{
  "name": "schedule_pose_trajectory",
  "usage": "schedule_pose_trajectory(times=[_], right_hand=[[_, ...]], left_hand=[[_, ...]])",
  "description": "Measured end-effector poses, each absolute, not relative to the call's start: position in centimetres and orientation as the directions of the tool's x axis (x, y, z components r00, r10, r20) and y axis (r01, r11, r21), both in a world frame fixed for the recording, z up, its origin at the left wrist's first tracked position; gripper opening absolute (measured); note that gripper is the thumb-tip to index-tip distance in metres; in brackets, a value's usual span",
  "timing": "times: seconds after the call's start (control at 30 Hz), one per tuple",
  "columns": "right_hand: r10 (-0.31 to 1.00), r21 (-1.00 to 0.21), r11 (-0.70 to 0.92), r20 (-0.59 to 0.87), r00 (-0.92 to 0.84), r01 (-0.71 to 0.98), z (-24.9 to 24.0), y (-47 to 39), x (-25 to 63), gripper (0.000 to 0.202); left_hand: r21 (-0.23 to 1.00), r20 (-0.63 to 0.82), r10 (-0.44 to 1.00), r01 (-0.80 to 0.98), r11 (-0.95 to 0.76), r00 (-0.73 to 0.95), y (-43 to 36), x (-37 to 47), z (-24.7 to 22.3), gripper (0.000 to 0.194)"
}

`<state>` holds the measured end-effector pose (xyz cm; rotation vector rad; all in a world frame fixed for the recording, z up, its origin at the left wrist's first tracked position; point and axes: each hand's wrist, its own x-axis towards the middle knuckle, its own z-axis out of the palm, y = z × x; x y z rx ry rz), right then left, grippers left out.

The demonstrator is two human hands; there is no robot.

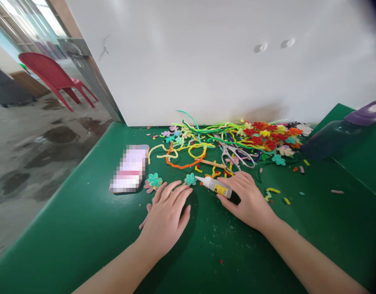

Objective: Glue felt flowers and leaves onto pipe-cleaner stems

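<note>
My right hand (pixel 247 200) is closed around a small glue bottle (pixel 220 188) with a yellow label. The bottle's white nozzle points left, its tip at a teal pipe-cleaner flower (pixel 190 179). My left hand (pixel 169 210) lies low over the green table with its fingers spread, the fingertips just left of and below that flower. Whether a fingertip touches it is hard to tell. Another teal flower (pixel 154 180) sits on a pink one (pixel 149 186) beyond my left fingers. A further pink piece (pixel 148 210) is partly hidden by my left hand.
A phone (pixel 129 169) lies on the green table (pixel 83 204) at the left. Scissors (pixel 236 155), an orange pipe cleaner (pixel 183 166) and a pile of colourful flowers (pixel 264 134) lie toward the white panel (pixel 190 61). A purple-lidded bottle (pixel 337 132) leans at the right. Scraps are scattered around.
</note>
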<state>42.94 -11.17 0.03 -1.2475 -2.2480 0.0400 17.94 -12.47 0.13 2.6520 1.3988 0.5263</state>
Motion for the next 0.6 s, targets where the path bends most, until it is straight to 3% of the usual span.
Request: schedule_pose_trajectory(times=[0.27,0.47,0.6], right_hand=[[0.784,-0.323,0.602,0.41,-0.466,0.73,0.73,-11.43,42.47,0.027],[0.784,-0.321,0.606,0.4,-0.476,0.728,0.77,-11.45,42.45,0.026],[0.777,-0.312,0.612,0.406,-0.481,0.727,0.77,-11.44,42.48,0.027]], left_hand=[[0.26,0.283,0.816,0.778,-0.572,0.504,-12.38,17.99,0.1,0.029],[0.205,0.28,0.818,0.801,-0.562,0.503,-12.58,17.87,-0.1,0.047],[0.174,0.266,0.813,0.804,-0.569,0.518,-12.51,17.91,-0.25,0.046]])
